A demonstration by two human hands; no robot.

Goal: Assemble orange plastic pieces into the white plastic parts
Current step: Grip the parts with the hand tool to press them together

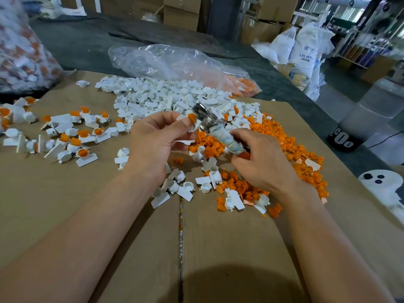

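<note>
— Where is the piece being worked on?

— Up off the cardboard (87,193), between the two hands. The left hand (153,138) pinches a white plastic part (183,117) between thumb and fingertips, and an orange plastic piece (192,117) sits in its end.

— And the other hand?

— The right hand (262,162) has its fingers curled round the lower end of a tool (220,136) with a cloth-wrapped handle and a metal head (204,115).

— Which way does it all point?

— The orange piece faces right, toward the tool's head. The tool's long axis runs from the right hand at lower right up and left to that head, which lies just beside the orange piece. Whether they touch, I can't tell. The fingers hide most of the white part, so its own axis is unclear.

— What lies around?

— A heap of loose white parts (166,92) beyond the hands, a spread of orange pieces (284,145) under and behind the right hand, and white parts with orange already fitted (83,153) off to the left. A clear plastic bag (175,62) lies behind the white heap.
</note>
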